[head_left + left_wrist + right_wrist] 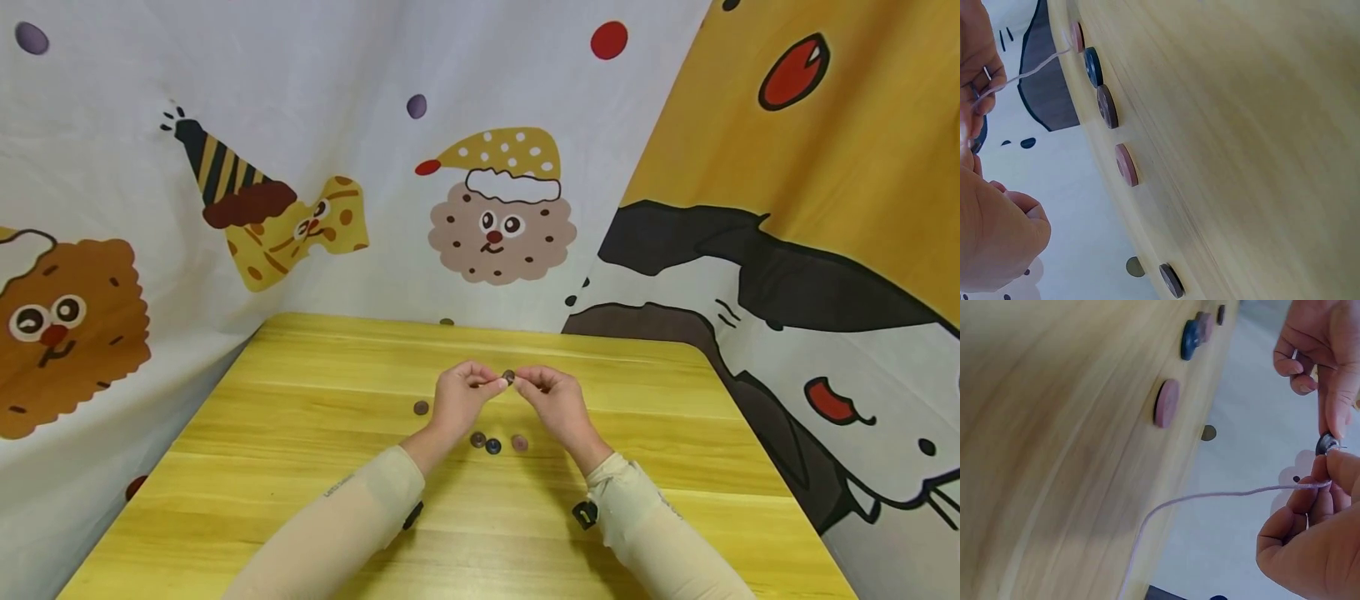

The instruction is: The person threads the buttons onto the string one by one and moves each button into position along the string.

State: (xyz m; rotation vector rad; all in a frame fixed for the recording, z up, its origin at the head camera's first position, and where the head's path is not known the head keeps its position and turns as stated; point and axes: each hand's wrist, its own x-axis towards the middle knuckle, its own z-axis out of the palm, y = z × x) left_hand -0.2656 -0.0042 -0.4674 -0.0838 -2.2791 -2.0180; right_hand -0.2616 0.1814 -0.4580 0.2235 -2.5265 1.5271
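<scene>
Raised over the back half of the table, my left hand pinches a small dark round button between thumb and finger. My right hand meets it there, its fingertips pinching a pale purple string close to the button. The string trails from the right hand toward the table. Whether its end passes through the button is hidden by the fingers. Below the hands lie more buttons: a blue one, a brown one beside it, a pinkish one to the right and another brownish one to the left.
The wooden table has rounded back corners. Right behind it hangs a cloth backdrop with cartoon prints. A black strap piece shows at the right wrist.
</scene>
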